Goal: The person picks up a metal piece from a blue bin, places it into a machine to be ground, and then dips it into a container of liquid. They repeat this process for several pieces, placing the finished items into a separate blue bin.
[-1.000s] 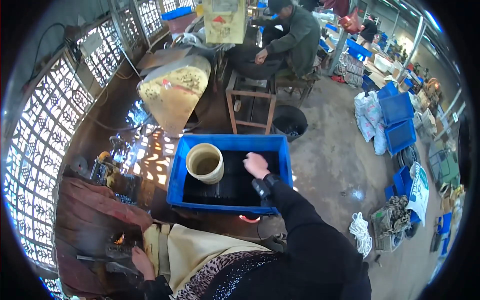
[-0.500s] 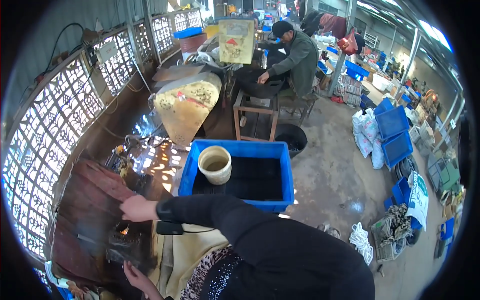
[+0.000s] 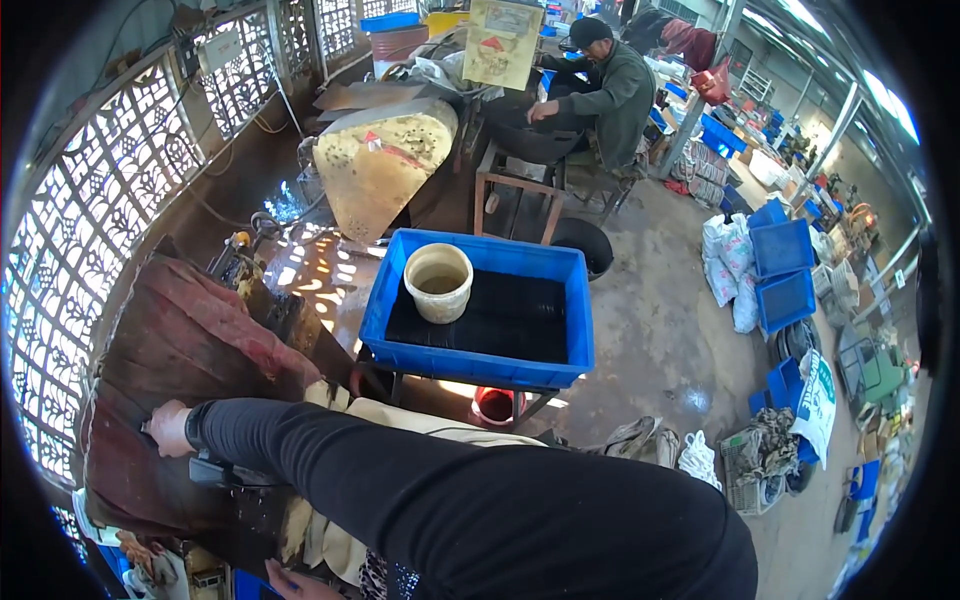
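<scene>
My right arm, in a black sleeve, reaches across to the left side of the head view. At its end, my right hand [image 3: 170, 428] is closed, with fingers curled against a dark red cloth [image 3: 185, 330]. Whatever sits in those fingers is too small to make out. The cloth drapes over a dark, wet-looking work surface beside the lattice wall. Low at the bottom edge, my left hand [image 3: 300, 582] shows only in part, its visible fingers stretched out and nothing seen in them. A pale cloth or apron [image 3: 400, 415] lies under my right forearm.
Ahead stands a blue tub [image 3: 480, 360] of dark liquid, with a cream bucket [image 3: 440, 285] inside. A red bucket [image 3: 495, 405] is below it. Beyond are a yellowish machine guard [image 3: 385, 160] and a seated person [image 3: 615, 100] working over a dark basin. Blue crates [image 3: 785, 270] stand right.
My right hand has moved left and nearer, along the red cloth. My left hand has dropped toward the bottom edge. The view has shifted, showing the red bucket beneath the tub.
</scene>
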### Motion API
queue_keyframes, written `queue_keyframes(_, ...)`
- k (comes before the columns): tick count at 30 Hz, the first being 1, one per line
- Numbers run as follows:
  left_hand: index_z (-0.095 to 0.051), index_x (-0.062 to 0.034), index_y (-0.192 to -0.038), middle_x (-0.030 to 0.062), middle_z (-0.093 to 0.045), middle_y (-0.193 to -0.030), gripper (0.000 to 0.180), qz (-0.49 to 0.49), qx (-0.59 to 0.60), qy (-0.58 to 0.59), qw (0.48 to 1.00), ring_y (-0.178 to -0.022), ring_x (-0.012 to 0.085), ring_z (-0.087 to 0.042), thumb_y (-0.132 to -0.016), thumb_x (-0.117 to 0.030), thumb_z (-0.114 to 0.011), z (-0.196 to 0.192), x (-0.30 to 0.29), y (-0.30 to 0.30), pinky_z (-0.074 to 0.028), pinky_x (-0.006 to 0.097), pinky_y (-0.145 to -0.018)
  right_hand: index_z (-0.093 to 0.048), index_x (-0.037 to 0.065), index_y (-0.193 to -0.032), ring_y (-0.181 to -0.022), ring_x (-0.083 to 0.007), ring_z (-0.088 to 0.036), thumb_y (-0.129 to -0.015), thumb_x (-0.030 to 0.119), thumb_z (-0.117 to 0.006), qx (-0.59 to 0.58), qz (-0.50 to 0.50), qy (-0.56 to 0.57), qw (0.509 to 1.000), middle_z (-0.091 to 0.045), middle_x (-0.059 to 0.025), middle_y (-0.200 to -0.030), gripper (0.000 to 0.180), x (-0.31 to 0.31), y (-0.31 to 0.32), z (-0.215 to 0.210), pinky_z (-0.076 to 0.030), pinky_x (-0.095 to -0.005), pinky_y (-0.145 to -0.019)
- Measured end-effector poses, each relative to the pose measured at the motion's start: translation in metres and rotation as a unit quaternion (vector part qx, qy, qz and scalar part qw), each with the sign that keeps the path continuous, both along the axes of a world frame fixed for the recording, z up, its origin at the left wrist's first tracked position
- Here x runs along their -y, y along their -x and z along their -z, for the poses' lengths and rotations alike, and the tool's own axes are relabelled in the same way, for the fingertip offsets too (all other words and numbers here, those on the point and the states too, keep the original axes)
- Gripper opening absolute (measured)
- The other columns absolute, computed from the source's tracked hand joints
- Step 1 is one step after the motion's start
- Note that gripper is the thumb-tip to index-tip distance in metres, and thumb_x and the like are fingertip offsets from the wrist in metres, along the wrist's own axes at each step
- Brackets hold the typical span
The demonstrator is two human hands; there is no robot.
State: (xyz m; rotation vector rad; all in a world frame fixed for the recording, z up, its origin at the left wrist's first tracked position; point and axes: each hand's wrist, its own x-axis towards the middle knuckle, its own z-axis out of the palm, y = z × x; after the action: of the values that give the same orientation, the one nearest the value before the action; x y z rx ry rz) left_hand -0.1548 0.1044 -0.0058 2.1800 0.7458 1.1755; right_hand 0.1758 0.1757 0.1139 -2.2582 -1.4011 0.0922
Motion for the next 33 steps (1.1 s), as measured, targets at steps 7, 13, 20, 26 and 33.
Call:
queue_keyframes(7, -0.066, 0.0053, -0.108, 0.0216, -0.067, -0.105, 0.021, -0.012, 0.016, 0.05, 0.999, -0.095, 0.0309, -0.063, -0.095, -0.007, -0.056, 0.004, 0.001, -0.005, -0.051, 0.038, -0.086, -0.054, 0.0, -0.123, -0.097, -0.0307, -0.065, -0.077, 0.038, -0.074, 0.046, 0.044, -0.043, 0.997, -0.064, -0.0193, -0.11, 0.063, -0.017, 0.011, 0.022, -0.054, -0.0404, -0.073)
queue_keyframes(13, -0.066, 0.0045, -0.109, 0.0205, -0.067, -0.106, 0.02, 0.016, 0.023, 0.066, 0.997, -0.094, 0.0306, -0.063, -0.095, -0.007, -0.057, 0.017, -0.004, -0.007, -0.051, 0.037, -0.086, -0.051, -0.001, -0.127, -0.094, -0.029, -0.069, -0.074, 0.029, -0.076, 0.012, 0.02, -0.057, 0.998, -0.07, -0.0155, -0.1, 0.066, -0.037, -0.006, 0.012, -0.054, -0.0387, -0.071)
queue_keyframes(20, -0.067, 0.0038, -0.108, 0.0194, -0.067, -0.106, 0.02, -0.003, 0.017, 0.079, 0.997, -0.094, 0.0304, -0.063, -0.095, -0.008, -0.057, 0.012, -0.009, -0.01, -0.052, 0.038, -0.084, -0.058, 0.002, -0.122, -0.09, -0.0258, -0.07, -0.073, 0.018, -0.073, 0.094, 0.06, 0.028, 0.993, -0.072, -0.011, -0.098, 0.054, -0.074, 0.003, 0.003, -0.055, -0.0362, -0.07)
queue_keyframes(26, -0.067, 0.0034, -0.108, 0.0193, -0.067, -0.105, 0.02, -0.006, -0.005, 0.05, 0.999, -0.093, 0.0315, -0.063, -0.096, -0.008, -0.056, 0.009, -0.014, -0.013, -0.052, 0.038, -0.083, -0.067, 0.006, -0.109, -0.088, -0.026, -0.071, -0.077, 0.012, -0.066, 0.059, 0.074, 0.045, 0.994, -0.072, -0.011, -0.095, 0.033, -0.083, -0.008, 0.01, -0.055, -0.036, -0.07)
queue_keyframes(33, -0.066, 0.0026, -0.112, 0.0198, -0.066, -0.109, 0.022, 0.004, -0.003, -0.041, 0.999, -0.096, 0.0337, -0.062, -0.096, -0.01, -0.055, 0.01, -0.036, -0.025, -0.053, 0.038, -0.086, -0.067, 0.005, -0.104, -0.084, -0.0296, -0.07, -0.083, 0.01, -0.059, 0.042, 0.099, -0.031, 0.994, -0.071, -0.0125, -0.089, 0.024, -0.079, -0.005, 0.018, -0.055, -0.0402, -0.068)
